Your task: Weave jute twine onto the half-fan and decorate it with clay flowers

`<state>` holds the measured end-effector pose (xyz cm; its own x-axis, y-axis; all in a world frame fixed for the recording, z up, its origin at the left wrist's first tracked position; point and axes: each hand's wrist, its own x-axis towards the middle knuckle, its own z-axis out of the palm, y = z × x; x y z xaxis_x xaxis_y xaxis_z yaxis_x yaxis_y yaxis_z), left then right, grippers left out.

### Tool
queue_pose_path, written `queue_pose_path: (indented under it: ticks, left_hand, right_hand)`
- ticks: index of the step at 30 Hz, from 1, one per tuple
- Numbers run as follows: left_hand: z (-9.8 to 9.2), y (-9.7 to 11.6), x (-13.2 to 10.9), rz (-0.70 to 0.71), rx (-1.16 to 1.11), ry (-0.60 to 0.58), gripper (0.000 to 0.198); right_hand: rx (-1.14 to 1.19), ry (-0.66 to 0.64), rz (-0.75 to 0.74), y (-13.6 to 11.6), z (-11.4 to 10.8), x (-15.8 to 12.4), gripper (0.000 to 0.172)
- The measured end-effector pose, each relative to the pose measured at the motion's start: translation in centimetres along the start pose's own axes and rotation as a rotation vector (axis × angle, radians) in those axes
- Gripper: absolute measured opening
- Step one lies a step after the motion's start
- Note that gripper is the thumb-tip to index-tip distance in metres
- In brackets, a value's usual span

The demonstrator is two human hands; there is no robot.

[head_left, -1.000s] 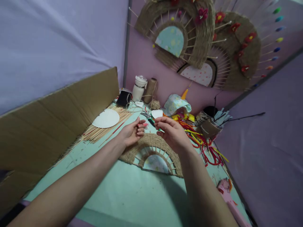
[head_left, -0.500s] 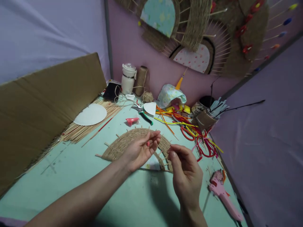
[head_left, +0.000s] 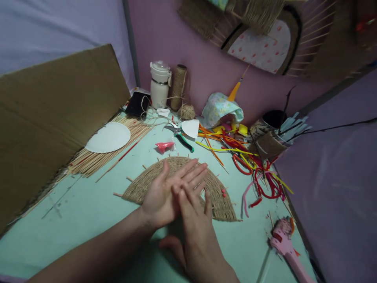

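Observation:
My left hand [head_left: 163,192] lies palm up with its fingers stretched flat over a half-round woven jute piece [head_left: 138,186] on the mint-green table [head_left: 73,212]. My right hand [head_left: 196,232] rests flat, palm down, across the left palm, fingers straight. Whatever may lie between the two palms is hidden. Two tiny red bits [head_left: 224,193] sit on the jute piece just right of my fingers.
A cardboard sheet [head_left: 53,110] stands at the left, with bamboo sticks [head_left: 97,159] and a white paper disc [head_left: 108,136] at its foot. Green-handled cutters [head_left: 182,140], a pink packet [head_left: 165,146], tangled pipe cleaners [head_left: 253,169], a twine spool [head_left: 178,82] and a pink glue gun [head_left: 284,239] lie around.
Both hands have drawn back toward me from above the table's far side. The left hand went from a pinch on a small red bit to a flat palm, and the right hand now lies on it.

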<state>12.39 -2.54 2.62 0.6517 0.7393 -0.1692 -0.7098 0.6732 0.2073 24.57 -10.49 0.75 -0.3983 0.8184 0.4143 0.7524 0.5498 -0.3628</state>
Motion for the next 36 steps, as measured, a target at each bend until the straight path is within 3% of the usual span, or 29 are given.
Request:
queue_pose_path:
  ticks: [2, 7, 11, 14, 16, 20, 23, 25, 28, 32, 36]
  left_hand:
    - [0.06, 0.35, -0.06, 0.039, -0.043, -0.013, 0.076]
    - [0.1, 0.11, -0.27, -0.015, -0.103, -0.041, 0.082]
    - [-0.25, -0.04, -0.2, -0.026, -0.117, -0.043, 0.084]
    - [-0.28, 0.22, -0.2, 0.06, -0.122, -0.028, 0.083]
    - [-0.21, 0.24, -0.23, 0.032, -0.109, -0.018, 0.085]
    - [-0.16, 0.2, -0.2, -0.023, -0.098, 0.002, 0.086]
    - [-0.06, 0.32, -0.18, 0.045, -0.119, 0.014, 0.083]
    - [0.0, 0.34, -0.2, 0.01, -0.12, 0.021, 0.084]
    - [-0.03, 0.38, -0.21, -0.035, -0.12, 0.031, 0.086]
    - [-0.07, 0.4, -0.19, 0.064, -0.137, 0.043, 0.084]
    - [-0.18, 0.07, -0.12, -0.047, -0.128, 0.043, 0.088]
  right_hand:
    - [0.021, -0.009, -0.072, 0.09, 0.03, 0.0, 0.086]
    - [-0.049, 0.078, 0.011, 0.25, 0.17, 0.3, 0.084]
    - [0.002, 0.002, -0.153, -0.34, 0.18, 0.43, 0.08]
    - [-0.028, 0.012, -0.066, -0.36, 0.11, 0.45, 0.078]
    - [-0.053, 0.037, -0.009, -0.3, 0.1, 0.5, 0.085]
    - [-0.01, -0.014, -0.126, -0.32, 0.06, 0.57, 0.091]
    - [-0.036, 0.027, -0.045, -0.15, 0.09, 0.5, 0.086]
    - [-0.062, 0.06, 0.018, -0.04, 0.15, 0.44, 0.088]
    - [-0.024, 0.013, -0.056, 0.03, 0.16, 0.4, 0.093]
    - [-0.03, 0.014, -0.045, 0.16, 0.07, 0.41, 0.089]
    - [-0.043, 0.014, -0.037, -0.06, 0.07, 0.35, 0.095]
